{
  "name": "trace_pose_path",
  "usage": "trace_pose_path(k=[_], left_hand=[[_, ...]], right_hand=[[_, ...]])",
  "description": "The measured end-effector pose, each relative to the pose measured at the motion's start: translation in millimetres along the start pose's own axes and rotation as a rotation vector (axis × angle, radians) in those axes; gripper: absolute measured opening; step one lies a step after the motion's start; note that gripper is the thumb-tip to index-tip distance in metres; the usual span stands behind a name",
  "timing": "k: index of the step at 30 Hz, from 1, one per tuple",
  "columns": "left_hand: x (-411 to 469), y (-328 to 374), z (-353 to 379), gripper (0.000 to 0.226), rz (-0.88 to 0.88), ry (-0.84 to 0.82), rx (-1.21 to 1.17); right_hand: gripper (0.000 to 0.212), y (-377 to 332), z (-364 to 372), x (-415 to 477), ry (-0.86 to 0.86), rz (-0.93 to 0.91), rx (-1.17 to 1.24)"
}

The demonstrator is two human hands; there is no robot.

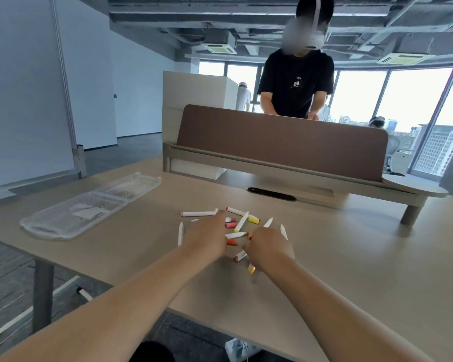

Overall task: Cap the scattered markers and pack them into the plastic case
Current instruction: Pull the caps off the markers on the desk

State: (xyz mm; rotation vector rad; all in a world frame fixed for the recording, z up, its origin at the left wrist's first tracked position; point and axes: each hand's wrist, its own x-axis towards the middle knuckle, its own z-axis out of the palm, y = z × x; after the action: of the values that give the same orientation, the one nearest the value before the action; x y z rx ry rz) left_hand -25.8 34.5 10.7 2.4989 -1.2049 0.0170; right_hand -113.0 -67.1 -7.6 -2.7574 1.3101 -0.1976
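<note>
Several white-barrelled markers and loose caps lie scattered mid-table: a pink-ended marker [198, 213], a red-ended marker [236, 211], a yellow-tipped marker [241, 221], a pink cap [231, 225] and an orange cap [232, 242]. My left hand [207, 233] rests palm down on the left side of the pile, its fingers stretched over the markers. My right hand [268, 248] sits at the pile's right with curled fingers, and a blurred yellow-ended marker [251, 269] sticks out beneath it. A brown-ended marker [239, 256] lies by its thumb. The clear plastic case [89, 207] lies open at the left.
A brown desk divider [280, 142] on a raised shelf runs across the table's far side, with a black cable slot [271, 193] before it. A person in a black shirt [296, 84] stands behind it. The table's left edge [8, 245] lies beyond the case.
</note>
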Motion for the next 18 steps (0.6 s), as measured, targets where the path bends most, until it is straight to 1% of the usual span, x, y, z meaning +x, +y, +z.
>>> trace_pose_path(k=[3, 6, 7, 9, 11, 15, 18], left_hand=[[6.9, -4.1, -6.8, 0.04, 0.012, 0.014, -0.052], [20.0, -6.6, -7.5, 0.033, 0.036, 0.021, -0.024], [23.8, -7.3, -7.7, 0.03, 0.049, 0.016, -0.008], [31.9, -8.1, -5.6, 0.027, 0.082, -0.024, 0.025], [38.3, -5.8, -3.1, 0.032, 0.102, -0.079, 0.049], [46.9, -2.2, 7.5, 0.051, 0.119, -0.139, 0.161], [57.8, -0.3, 16.4, 0.063, 0.112, -0.236, 0.234]], right_hand=[[0.015, -10.5, -2.0, 3.9, -0.025, 0.02, -0.018], [0.021, -17.9, -5.6, 8.5, -0.095, 0.054, -0.075], [0.02, -19.7, -6.6, 9.9, -0.112, 0.051, -0.117], [0.008, -21.0, -9.6, 11.5, -0.121, 0.032, -0.197], [0.011, -20.6, -11.3, 13.4, -0.126, 0.026, -0.233], [0.013, -19.3, -13.2, 20.5, -0.162, 0.036, -0.21], [0.017, -17.9, -11.3, 20.6, -0.148, 0.034, -0.197]])
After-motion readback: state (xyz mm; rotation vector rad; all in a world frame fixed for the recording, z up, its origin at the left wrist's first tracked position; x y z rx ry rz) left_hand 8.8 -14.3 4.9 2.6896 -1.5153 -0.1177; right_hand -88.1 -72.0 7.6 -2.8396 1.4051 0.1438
